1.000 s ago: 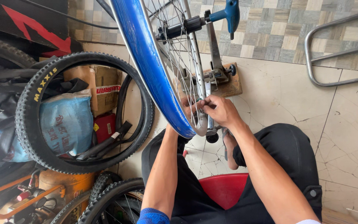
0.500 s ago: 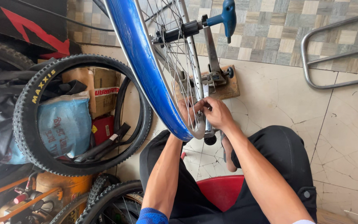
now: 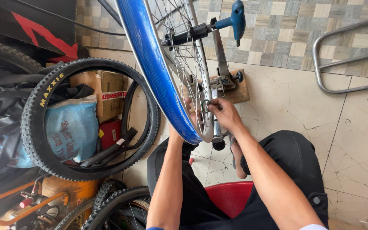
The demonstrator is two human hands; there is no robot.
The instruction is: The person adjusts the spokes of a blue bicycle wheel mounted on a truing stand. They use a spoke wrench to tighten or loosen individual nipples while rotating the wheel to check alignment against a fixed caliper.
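A black knobby tire [image 3: 35,127] leans at the left around boxes and a blue sack [image 3: 71,130]. The blue-rimmed wheel [image 3: 158,81] stands upright in a metal stand [image 3: 222,72]. The left hand [image 3: 188,113] sits behind the spokes, its grip unclear; the right hand [image 3: 224,113] pinches a small tool [image 3: 204,104] at the rim.
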